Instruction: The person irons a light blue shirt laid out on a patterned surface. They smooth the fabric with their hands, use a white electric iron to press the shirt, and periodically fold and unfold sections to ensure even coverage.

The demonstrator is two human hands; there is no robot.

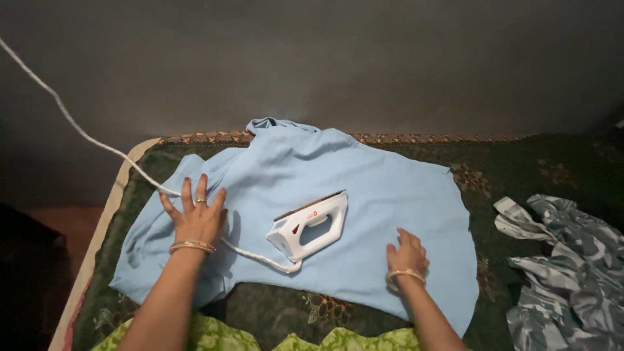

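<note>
Pale blue garment, white iron

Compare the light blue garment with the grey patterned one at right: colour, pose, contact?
The light blue garment is plain and spread flat; the grey patterned garment is printed and lies crumpled. The blue one carries the white iron and has the left hand and right hand pressed on it; the grey one lies untouched. Both lie on the dark floral cover.
</note>
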